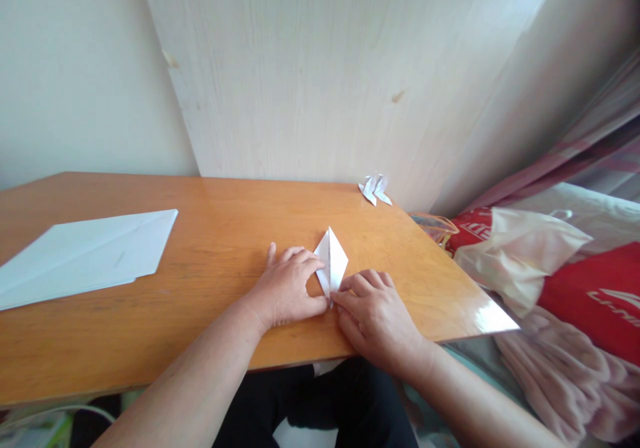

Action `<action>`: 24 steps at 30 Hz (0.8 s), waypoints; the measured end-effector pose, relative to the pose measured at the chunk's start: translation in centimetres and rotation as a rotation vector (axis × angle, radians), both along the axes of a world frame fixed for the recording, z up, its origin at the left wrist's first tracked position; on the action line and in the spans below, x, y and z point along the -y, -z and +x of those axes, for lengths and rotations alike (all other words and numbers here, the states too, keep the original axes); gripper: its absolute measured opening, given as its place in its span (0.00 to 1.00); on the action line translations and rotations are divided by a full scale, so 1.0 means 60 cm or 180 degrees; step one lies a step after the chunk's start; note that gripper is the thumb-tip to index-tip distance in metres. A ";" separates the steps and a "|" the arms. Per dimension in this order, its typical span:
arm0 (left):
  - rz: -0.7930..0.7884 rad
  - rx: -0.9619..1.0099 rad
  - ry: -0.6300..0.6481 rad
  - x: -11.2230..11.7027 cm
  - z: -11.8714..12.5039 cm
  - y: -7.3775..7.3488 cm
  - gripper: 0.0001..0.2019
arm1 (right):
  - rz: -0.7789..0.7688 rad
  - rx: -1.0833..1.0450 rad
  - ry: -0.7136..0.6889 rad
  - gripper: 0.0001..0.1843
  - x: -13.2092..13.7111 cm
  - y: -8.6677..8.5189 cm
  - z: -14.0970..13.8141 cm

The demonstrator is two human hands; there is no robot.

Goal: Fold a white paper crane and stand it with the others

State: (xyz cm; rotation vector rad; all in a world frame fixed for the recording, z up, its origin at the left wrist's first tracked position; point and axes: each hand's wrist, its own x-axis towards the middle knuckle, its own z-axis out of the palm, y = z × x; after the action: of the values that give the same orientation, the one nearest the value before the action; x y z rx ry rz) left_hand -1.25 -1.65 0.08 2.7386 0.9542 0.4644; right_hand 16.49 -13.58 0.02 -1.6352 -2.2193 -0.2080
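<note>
I can read "LI-N" on the red bag (595,325) beyond the desk's (240,215) right edge. Near the front edge lies the folded paper (339,261); the left hand (287,289), thumb and fingers (301,256) spread apart, touches it. The right hand's (375,311) fingers curl at its lower tip; whether they pinch, I can't tell.

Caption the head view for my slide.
Left hand and right hand touch a white, kite-shaped folded paper on an orange-brown wooden table.

1 view from head height, forward and down over the nearby wooden table (225,215), pale panel (310,88) beyond
</note>
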 end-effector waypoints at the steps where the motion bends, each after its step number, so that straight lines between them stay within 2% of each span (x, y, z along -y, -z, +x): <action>1: -0.0003 -0.0002 0.0004 0.000 0.000 0.001 0.27 | -0.0018 0.0000 0.0007 0.09 0.000 0.000 0.000; 15: 0.0030 0.0015 -0.0035 -0.002 0.002 0.005 0.18 | 0.0039 -0.0026 -0.0048 0.09 -0.001 0.004 0.002; 24: 0.0086 0.0102 -0.0127 0.000 0.010 0.009 0.19 | -0.0014 -0.0045 -0.0114 0.10 0.004 0.002 0.002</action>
State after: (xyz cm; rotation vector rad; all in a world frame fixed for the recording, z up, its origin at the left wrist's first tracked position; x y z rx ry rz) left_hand -0.65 -1.62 -0.44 2.7317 1.0037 0.5302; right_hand 16.64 -13.81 -0.09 -1.5930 -2.2381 -0.1817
